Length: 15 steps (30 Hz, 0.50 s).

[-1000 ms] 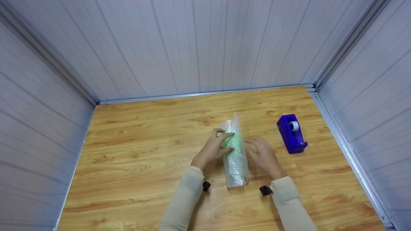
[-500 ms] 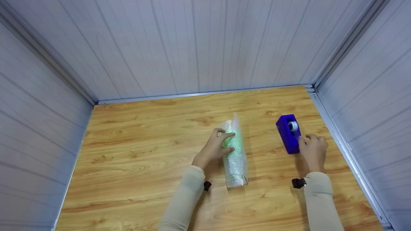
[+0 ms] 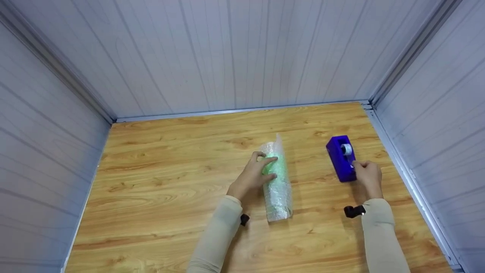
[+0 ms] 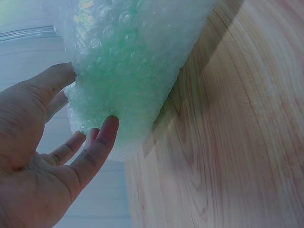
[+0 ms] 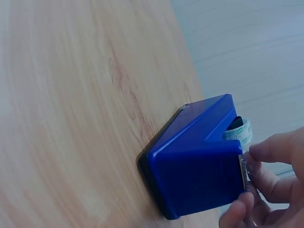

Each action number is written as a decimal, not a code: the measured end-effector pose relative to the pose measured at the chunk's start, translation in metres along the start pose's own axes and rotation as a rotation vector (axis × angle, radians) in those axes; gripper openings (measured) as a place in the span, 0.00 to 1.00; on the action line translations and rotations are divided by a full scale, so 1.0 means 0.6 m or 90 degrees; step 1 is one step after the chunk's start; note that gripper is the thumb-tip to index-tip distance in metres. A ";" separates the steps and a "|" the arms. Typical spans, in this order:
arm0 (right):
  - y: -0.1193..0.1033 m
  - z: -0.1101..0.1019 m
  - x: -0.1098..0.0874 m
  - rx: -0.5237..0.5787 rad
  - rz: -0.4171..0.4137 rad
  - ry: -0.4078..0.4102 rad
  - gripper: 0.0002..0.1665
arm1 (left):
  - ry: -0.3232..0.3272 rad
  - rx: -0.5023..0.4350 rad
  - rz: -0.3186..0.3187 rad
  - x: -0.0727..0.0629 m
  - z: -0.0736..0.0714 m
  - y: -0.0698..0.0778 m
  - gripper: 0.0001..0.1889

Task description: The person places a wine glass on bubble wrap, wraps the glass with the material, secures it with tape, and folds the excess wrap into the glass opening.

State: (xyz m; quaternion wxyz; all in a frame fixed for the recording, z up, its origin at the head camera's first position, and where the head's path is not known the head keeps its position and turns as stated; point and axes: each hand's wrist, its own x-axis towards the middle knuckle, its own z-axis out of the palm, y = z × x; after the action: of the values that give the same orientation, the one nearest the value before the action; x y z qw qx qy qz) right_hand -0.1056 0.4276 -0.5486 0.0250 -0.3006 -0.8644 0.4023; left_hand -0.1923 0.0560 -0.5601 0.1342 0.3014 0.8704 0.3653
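Walls [image 3: 246,57] flank a woodgrain table [image 3: 159,212] bearing bubble wrap [image 3: 278,193] and a tape dispenser [image 3: 339,159].

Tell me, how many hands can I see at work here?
2: the left hand touches the bubble-wrapped roll; the right hand is at the cutter end of the blue tape dispenser. No others show.

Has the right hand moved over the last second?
Yes. In the head view, the right hand has moved rightward, from beside the bubble wrap to the near end of the tape dispenser, which has stayed put.
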 end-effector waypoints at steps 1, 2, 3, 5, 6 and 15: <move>0.001 0.000 0.001 0.009 0.009 -0.005 0.31 | 0.001 0.000 0.002 0.000 0.000 0.000 0.31; 0.002 -0.001 0.001 0.023 0.018 -0.012 0.31 | 0.001 0.000 0.004 0.000 0.000 0.000 0.31; 0.002 -0.001 0.002 0.039 0.029 -0.020 0.31 | 0.001 0.001 0.007 0.000 0.000 0.000 0.31; 0.003 -0.002 0.004 0.071 0.044 -0.032 0.32 | 0.001 -0.001 0.008 0.001 0.000 0.000 0.31; 0.003 -0.004 0.004 0.089 0.051 -0.040 0.32 | 0.001 -0.001 0.008 0.001 0.000 0.000 0.32; 0.005 -0.006 -0.001 0.301 0.146 -0.062 0.16 | -0.003 0.003 0.002 0.001 0.002 0.000 0.32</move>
State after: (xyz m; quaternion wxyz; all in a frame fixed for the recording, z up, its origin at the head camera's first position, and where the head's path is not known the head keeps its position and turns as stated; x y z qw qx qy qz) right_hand -0.1024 0.4309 -0.5482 0.0068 -0.3624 -0.7071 0.6071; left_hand -0.1925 0.0570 -0.5611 0.1347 0.3039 0.8705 0.3630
